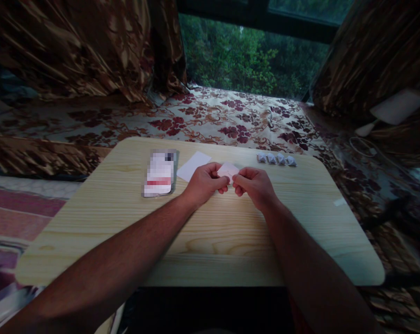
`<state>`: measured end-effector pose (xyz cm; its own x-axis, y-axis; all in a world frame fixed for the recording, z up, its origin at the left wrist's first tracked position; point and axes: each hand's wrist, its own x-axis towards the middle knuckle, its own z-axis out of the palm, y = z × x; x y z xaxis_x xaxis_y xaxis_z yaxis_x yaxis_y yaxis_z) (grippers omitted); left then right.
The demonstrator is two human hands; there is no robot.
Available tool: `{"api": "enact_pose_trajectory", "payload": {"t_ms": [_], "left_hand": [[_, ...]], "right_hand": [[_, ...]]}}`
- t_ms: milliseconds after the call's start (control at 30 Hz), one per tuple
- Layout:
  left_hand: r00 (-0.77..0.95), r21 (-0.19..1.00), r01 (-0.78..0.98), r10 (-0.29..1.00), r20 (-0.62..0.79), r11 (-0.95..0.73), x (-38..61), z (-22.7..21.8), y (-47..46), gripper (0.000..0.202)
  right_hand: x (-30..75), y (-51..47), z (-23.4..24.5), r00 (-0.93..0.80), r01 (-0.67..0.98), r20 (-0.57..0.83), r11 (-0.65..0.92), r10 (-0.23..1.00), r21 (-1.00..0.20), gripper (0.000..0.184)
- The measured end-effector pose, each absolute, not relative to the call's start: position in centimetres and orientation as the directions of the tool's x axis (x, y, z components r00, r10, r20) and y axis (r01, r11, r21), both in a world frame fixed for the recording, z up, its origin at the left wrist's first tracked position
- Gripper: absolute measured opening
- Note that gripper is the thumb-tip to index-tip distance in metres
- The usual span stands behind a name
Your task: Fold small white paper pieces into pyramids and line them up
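Between both hands is a small piece of white paper (228, 169), apparently folded, held just above the table. My left hand (208, 180) pinches its left side with thumb and fingers. On the other side, my right hand (252, 182) grips the paper's right edge in the same way. The fingers cover the lower corners, so the exact folds are hard to make out. Beyond my left hand, a flat stack or sheet of white paper (193, 165) lies on the table.
The wooden table (227, 241) has rounded corners. A blurred white and red package or phone-like object (158, 172) lies at left. Several small folded white paper pieces (276, 159) stand in a row at the back right. Behind are a floral-covered ledge (237, 116) and curtains.
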<state>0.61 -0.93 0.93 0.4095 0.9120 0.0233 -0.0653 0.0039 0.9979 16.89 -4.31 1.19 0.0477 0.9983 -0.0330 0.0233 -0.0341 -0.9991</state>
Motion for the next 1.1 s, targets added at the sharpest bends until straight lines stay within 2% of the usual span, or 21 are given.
{"api": "enact_pose_trajectory", "payload": {"t_ms": [1100], "left_hand": [[0.387, 0.997, -0.076, 0.922, 0.016, 0.014, 0.75, 1.34, -1.18, 0.024]], "right_hand": [[16.83, -4.49, 1.45, 0.071, 0.168, 0.011, -0.001, 0.997, -0.986, 0.013]]}}
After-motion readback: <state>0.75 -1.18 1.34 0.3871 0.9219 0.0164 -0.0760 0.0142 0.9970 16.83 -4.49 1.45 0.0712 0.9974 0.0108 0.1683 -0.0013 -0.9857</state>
